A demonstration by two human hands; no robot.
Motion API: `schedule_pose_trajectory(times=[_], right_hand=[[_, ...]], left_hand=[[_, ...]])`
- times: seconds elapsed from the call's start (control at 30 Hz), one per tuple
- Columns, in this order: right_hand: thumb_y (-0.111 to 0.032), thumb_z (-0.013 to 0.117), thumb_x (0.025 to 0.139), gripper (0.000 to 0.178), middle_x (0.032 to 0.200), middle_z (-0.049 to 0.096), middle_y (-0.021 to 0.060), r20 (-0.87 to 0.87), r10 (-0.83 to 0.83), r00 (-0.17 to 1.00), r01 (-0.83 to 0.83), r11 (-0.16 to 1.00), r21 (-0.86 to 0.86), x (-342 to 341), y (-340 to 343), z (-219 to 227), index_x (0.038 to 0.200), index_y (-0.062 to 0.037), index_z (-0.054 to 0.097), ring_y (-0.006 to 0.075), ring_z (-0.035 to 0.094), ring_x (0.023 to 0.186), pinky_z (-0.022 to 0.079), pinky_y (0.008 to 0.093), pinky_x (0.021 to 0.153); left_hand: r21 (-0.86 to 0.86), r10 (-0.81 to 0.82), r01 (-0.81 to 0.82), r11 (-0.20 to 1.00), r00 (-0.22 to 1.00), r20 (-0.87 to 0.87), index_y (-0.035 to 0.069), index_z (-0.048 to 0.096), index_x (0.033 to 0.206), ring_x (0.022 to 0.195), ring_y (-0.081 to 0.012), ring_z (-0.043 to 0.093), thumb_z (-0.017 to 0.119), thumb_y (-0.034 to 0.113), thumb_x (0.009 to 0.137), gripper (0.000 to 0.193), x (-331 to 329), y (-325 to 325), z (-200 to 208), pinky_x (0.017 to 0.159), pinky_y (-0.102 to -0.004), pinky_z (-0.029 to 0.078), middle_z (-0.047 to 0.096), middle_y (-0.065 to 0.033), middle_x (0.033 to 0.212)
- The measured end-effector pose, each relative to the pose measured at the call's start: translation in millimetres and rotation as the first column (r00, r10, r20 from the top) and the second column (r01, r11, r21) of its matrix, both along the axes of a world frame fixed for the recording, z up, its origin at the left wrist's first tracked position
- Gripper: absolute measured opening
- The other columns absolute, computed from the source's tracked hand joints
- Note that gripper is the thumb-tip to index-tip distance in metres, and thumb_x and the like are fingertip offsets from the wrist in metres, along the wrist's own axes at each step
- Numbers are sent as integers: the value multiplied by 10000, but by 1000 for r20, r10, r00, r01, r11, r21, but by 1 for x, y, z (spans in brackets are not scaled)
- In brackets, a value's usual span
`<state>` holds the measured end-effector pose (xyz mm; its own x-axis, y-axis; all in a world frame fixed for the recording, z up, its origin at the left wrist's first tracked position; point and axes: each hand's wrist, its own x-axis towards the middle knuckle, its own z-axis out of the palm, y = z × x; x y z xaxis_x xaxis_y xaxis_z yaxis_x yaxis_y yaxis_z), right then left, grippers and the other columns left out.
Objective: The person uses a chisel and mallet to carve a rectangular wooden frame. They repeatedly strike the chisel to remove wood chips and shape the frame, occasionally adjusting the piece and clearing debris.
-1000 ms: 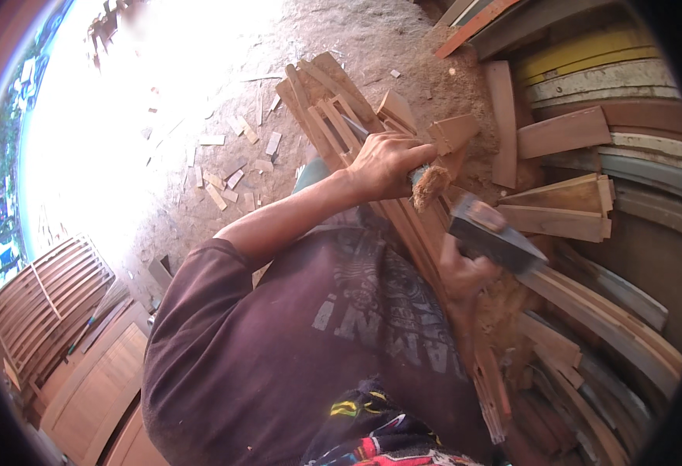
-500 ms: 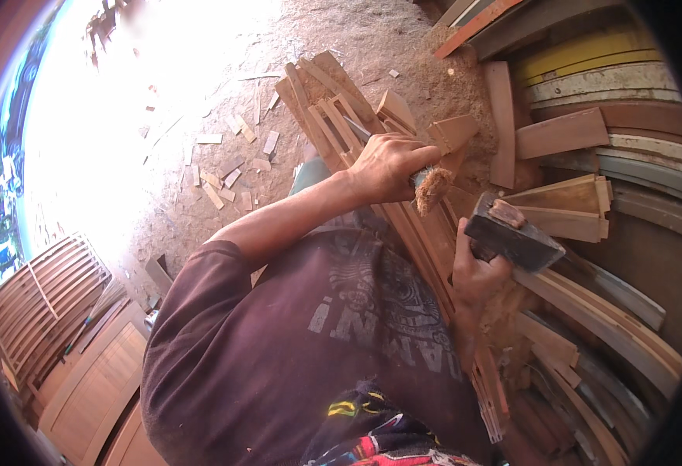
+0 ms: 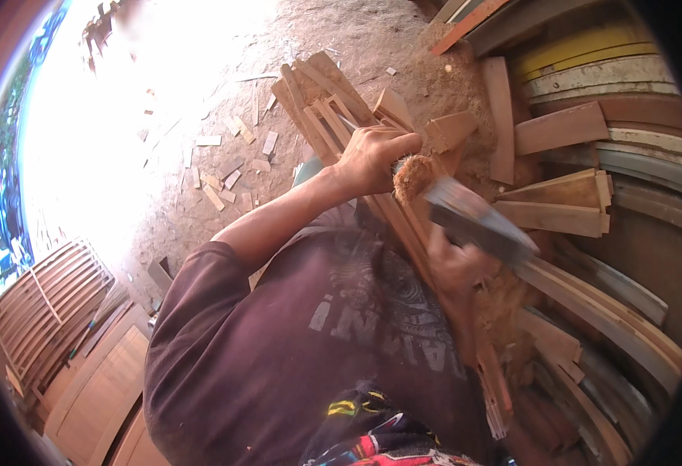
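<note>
Holding frayed-ended tool in left grip and blurred hammer in right grip, mid-frame, apparently risking hand injury from off-centre blows glancing aside.

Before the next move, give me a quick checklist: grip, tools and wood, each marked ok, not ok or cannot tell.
1. Left hand closed around the chisel: ok, wrapped round its handle.
2. Right hand on the hammer: ok, gripping it, though blurred.
3. Chisel's handle end sound: not ok, it looks frayed and ragged.
4. Hammer clear of the chisel: cannot tell, they appear very close and the hammer is blurred.
5. Chisel tip seated in the wooden strips: cannot tell, the tip is not clear.
6. Wood scraps away from the left hand: ok, scattered on the ground.
</note>
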<state>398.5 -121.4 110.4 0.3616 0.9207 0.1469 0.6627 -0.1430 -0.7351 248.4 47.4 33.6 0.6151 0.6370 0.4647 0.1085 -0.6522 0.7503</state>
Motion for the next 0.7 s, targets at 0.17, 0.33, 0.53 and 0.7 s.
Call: schedule_pose_trajectory(times=[0.17,0.33,0.53,0.7], right_hand=[[-96,825,823,325,1073,762,194,101,52,993,-44,995,-89,6,0,-3,1107,35,735,334,749,1026,561,423,911],[-84,816,799,248,1071,770,154,15,-78,997,78,995,-63,10,10,16,1037,-30,771,361,735,1005,554,446,874],[-56,812,802,189,934,788,129,-62,-36,997,40,998,55,22,28,17,982,-16,775,345,758,840,571,413,770],[-32,814,797,217,926,792,143,-97,51,994,-33,983,180,21,50,46,1007,-4,767,352,766,828,578,401,741]], left_hand=[[-50,-47,45,998,998,-42,103,687,918,740,-310,691,842,185,767,231,-16,2,-4,647,-439,545,673,-89,785],[-47,276,-282,958,955,-111,86,681,821,642,-182,635,765,258,945,228,-29,47,-19,592,-351,525,636,-28,722],[-299,296,-355,886,929,-223,36,671,746,665,-134,652,773,222,954,297,-25,61,59,598,-325,508,652,-16,675],[-250,273,-319,914,940,-204,33,661,752,647,-145,628,785,188,931,267,-32,57,8,604,-357,507,661,-29,702]])
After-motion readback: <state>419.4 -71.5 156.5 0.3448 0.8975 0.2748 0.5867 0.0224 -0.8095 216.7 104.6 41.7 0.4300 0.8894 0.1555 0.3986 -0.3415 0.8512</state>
